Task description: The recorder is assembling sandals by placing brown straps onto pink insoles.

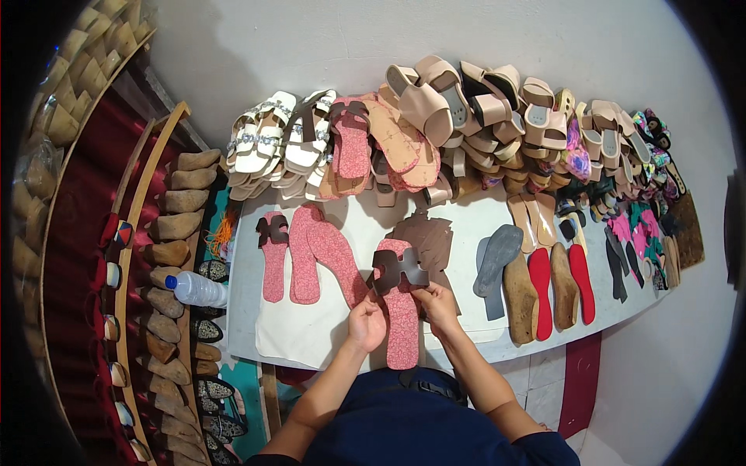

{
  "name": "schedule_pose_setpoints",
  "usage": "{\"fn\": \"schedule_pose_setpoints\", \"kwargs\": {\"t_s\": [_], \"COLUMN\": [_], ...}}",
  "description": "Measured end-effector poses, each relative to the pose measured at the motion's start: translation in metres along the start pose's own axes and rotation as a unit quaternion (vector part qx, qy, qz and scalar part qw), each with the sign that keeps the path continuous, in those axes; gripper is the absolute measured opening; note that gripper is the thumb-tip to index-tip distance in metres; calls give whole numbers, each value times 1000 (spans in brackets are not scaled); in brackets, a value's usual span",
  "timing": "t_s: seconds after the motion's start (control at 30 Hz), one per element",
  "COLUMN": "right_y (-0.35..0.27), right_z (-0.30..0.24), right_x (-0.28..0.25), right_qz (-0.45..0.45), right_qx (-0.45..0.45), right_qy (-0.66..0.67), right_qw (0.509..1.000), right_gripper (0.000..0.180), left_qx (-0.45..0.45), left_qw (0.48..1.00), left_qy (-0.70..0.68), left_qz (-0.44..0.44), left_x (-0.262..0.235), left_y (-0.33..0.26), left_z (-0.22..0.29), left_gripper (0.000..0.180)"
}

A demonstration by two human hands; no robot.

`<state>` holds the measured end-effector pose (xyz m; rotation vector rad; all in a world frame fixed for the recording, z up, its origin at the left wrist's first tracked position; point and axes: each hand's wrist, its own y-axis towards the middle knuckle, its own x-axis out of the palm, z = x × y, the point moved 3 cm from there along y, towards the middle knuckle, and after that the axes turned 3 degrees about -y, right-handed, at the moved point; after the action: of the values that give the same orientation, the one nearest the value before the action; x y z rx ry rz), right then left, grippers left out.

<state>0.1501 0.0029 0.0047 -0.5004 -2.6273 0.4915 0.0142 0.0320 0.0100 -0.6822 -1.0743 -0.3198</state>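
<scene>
Close to my body I hold a sandal, its long pink floral sole [402, 330] topped by a dark brown cut-out strap [400, 269]. My left hand [367, 323] is closed at the left edge, beneath the strap's left end. With thumb and fingers my right hand [437, 306] grips the strap's right end. Fingertips under the sandal are hidden. Left of it lie loose pink floral soles [315, 256] and another pink sole with a brown strap [273, 233]. Just behind the sandal is a pile of dark brown strap pieces [426, 233].
Heaped sandals [435, 116] line the table's [241, 342] back edge by the wall. To the right lie wooden shoe lasts [519, 299], red insoles [538, 291] and grey soles [497, 260]. A water bottle [198, 289] and a rack of lasts [175, 227] stand left.
</scene>
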Motion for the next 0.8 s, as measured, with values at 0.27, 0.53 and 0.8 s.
{"fn": "schedule_pose_setpoints", "kwargs": {"t_s": [0.27,0.53,0.8], "right_y": [-5,-13,-1], "right_z": [-9,-26,-18], "right_x": [7,18,1], "right_qz": [-21,-26,-10], "right_qx": [-30,-30,-9], "right_qy": [-4,-11,-4], "right_qw": [999,999,1000], "right_gripper": [12,4,10], "left_qx": [5,28,148], "left_qw": [1000,946,777], "left_qy": [24,320,609], "left_qz": [12,44,-62], "left_x": [-23,-39,-22], "left_y": [18,37,34], "left_z": [19,13,13], "left_gripper": [55,45,29]}}
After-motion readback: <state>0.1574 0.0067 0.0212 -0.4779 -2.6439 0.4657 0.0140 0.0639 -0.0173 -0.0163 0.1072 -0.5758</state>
